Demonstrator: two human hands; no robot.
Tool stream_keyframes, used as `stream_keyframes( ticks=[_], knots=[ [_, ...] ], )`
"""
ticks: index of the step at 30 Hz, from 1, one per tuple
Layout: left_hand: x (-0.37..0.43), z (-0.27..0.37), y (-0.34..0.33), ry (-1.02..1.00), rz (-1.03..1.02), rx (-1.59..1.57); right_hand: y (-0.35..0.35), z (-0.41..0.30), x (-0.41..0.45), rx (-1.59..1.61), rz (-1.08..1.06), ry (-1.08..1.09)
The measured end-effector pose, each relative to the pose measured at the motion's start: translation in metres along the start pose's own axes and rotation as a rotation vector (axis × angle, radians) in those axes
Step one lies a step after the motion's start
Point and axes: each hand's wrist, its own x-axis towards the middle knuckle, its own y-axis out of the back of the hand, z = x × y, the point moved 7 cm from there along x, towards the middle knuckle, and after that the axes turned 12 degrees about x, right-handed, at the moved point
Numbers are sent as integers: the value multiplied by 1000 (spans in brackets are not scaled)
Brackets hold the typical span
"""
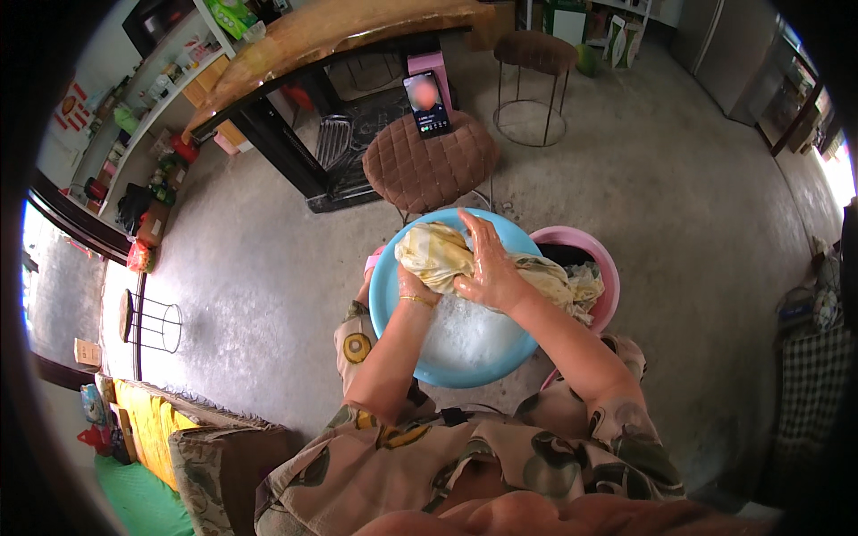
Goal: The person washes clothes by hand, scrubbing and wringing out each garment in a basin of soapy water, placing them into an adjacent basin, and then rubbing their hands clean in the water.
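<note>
A wet, pale yellow patterned cloth [436, 254] is bunched up over a light blue plastic basin [395, 348] of foamy water [469, 335]. My left hand [417, 285] holds the bunch from below, its fingers mostly hidden under the cloth. My right hand [493, 264] lies against the right side of the bunch, wet, thumb and fingers spread apart. From there the cloth runs right, over the basin's rim, to a pink basin [610, 268], where a dark cloth [563, 254] also lies.
A brown quilted stool [429, 164] stands beyond the basin with a smartphone [426, 104] propped upright on it. Behind it is a wooden-topped table [322, 47]. A second round stool [535, 53] stands at the back right; a couch arm [228, 469] is at the lower left.
</note>
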Motion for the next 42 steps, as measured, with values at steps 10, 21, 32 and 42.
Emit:
stream_keyframes(
  ticks=[10,21,32,42],
  knots=[
    [-14,-4,-9,-40,-12,21,-30,-39,-2,-397,-78,96],
    [-3,-20,10,54,-136,33,-27,1,1,-286,-90,-11],
    [6,-37,26,137,-197,-17,-18,12,12,19,-25,-90],
    [-22,-22,-35,66,9,38,-8,37,9,355,57,-309]
  ],
)
